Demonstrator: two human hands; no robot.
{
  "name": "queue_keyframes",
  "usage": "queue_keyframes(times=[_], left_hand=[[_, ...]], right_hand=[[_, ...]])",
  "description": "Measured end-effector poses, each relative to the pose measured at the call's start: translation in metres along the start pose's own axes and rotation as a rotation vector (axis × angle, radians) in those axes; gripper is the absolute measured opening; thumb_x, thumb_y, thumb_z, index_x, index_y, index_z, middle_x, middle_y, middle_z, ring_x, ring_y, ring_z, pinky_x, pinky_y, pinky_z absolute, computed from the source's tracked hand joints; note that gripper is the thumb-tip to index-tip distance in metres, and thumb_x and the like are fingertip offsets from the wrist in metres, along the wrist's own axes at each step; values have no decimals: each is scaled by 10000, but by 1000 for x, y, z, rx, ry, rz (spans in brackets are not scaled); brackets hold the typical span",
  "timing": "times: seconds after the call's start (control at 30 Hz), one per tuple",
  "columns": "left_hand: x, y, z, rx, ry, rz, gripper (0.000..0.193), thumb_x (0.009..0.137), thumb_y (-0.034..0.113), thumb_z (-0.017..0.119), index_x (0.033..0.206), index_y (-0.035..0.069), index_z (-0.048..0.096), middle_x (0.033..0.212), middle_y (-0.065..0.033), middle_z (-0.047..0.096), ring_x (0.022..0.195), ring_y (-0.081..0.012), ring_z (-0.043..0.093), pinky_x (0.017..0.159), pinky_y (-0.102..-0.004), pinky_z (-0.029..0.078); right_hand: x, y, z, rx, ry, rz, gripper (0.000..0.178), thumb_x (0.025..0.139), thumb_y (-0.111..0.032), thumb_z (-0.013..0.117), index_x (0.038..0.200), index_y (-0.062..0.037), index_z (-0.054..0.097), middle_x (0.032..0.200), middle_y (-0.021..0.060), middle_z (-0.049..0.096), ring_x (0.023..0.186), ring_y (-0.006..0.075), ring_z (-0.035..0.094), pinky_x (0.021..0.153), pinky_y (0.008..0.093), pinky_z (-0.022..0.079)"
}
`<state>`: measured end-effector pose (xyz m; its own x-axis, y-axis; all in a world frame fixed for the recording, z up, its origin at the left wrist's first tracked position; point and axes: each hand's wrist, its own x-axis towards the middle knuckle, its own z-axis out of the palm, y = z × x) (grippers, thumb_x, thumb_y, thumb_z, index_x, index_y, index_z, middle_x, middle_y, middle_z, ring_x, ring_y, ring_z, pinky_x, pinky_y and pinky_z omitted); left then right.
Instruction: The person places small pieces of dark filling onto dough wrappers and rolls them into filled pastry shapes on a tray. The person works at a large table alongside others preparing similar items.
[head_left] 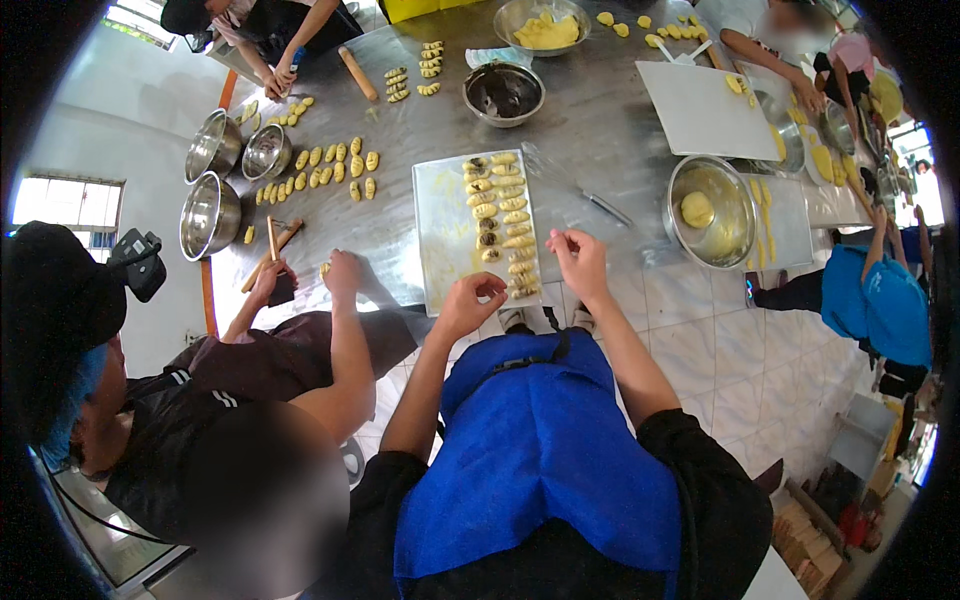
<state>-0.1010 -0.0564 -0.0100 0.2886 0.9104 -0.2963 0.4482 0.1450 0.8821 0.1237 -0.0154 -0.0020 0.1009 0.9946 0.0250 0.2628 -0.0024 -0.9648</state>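
Pastries (503, 222), shaped yellow dough pieces in two rows, roughly nine each, are lying on one rectangular metal tray (440, 245) on the steel table (600, 120). Left hand (468, 302) and right hand (578, 258) are hovering at the tray's near edge, fingers pinched; any held piece is too small to see. Three steel bowls (208, 213) are sitting far left.

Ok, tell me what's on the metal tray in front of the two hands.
The tray carries two columns of small shaped dough pieces, pale yellow, some in the left column with dark filling. The tray surface beneath them is covered.
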Motion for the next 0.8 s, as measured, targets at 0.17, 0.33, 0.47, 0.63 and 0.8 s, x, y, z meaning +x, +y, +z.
queue_keyframes(times=[0.17, 0.33, 0.47, 0.63, 0.8], left_hand=[[-3, 2, 3, -8, -1, -17, 200, 831, 136, 703, 965, -8, 664, 896, -103, 701, 867, -179, 677, 838, -320, 528], [-4, -3, 5, -3, 4, -9, 197, 832, 130, 700, 962, -13, 665, 894, -103, 700, 869, -178, 676, 839, -316, 527], [-1, -1, 6, -24, 18, -11, 191, 831, 126, 701, 958, -12, 665, 890, -99, 699, 860, -169, 673, 836, -311, 527], [-3, -3, 7, -4, 16, -4, 181, 833, 120, 698, 954, -11, 665, 881, -92, 697, 846, -160, 670, 834, -307, 528], [-2, -4, 6, -50, 10, 15, 178, 836, 108, 696, 958, -16, 658, 885, -89, 694, 841, -160, 670, 832, -305, 528]], right_hand=[[-1, 6, -1, 12, 2, -6, 317, 923, -206, 600, 737, 45, 656, 649, 103, 664, 572, 138, 624, 561, 271, 477], [-1, 4, -1, 7, 3, -10, 315, 923, -205, 599, 742, 46, 658, 650, 104, 663, 568, 134, 617, 554, 270, 471], [0, 4, -4, 1, -4, -19, 313, 921, -206, 602, 745, 47, 658, 641, 98, 657, 555, 133, 600, 549, 273, 464], [0, 7, -2, 2, 9, -17, 311, 920, -207, 604, 749, 46, 660, 631, 95, 648, 551, 130, 589, 550, 276, 459], [1, 10, -3, -24, -6, -14, 315, 921, -213, 605, 748, 44, 661, 630, 95, 647, 552, 126, 587, 548, 277, 458]])
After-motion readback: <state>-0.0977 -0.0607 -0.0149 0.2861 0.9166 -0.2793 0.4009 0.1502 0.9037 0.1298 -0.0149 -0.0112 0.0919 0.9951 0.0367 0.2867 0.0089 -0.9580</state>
